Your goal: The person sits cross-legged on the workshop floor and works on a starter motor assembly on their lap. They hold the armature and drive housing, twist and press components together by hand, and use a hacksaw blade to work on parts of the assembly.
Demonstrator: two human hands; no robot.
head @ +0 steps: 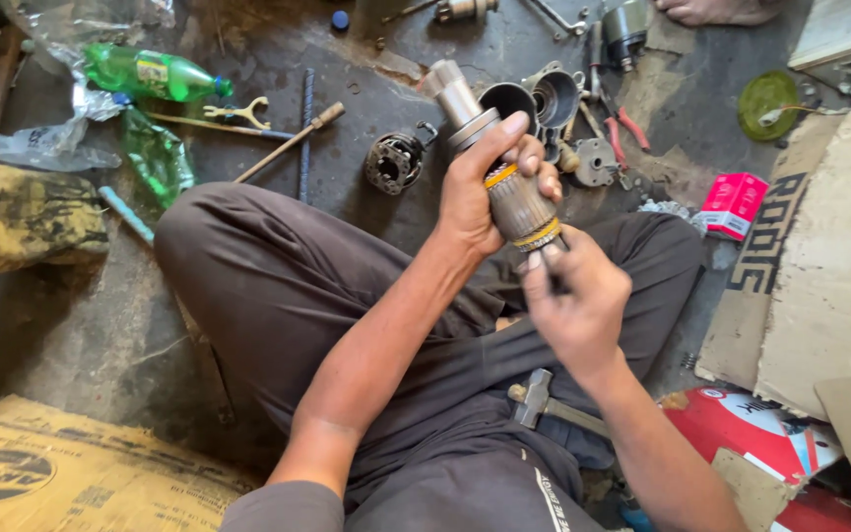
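Note:
My left hand (485, 182) grips a long grey metal motor armature (460, 103) around its middle, holding it tilted up and away from me. The shaft has yellow bands at the winding section (529, 219). My right hand (573, 300) is closed around the armature's lower end, fingers pinched at the shaft tip, which is hidden in the hand. Both hands are above my crossed legs in dark trousers (278, 286).
A hammer (539, 394) lies on my lap. Motor housings (534, 99), a round rotor part (394, 161), pliers with red handles (625, 133), a spanner (238, 113), green bottles (150, 74), a pink box (733, 204) and cardboard sheets (819, 256) lie on the dirty floor. Another person's foot (716, 10) shows at the top.

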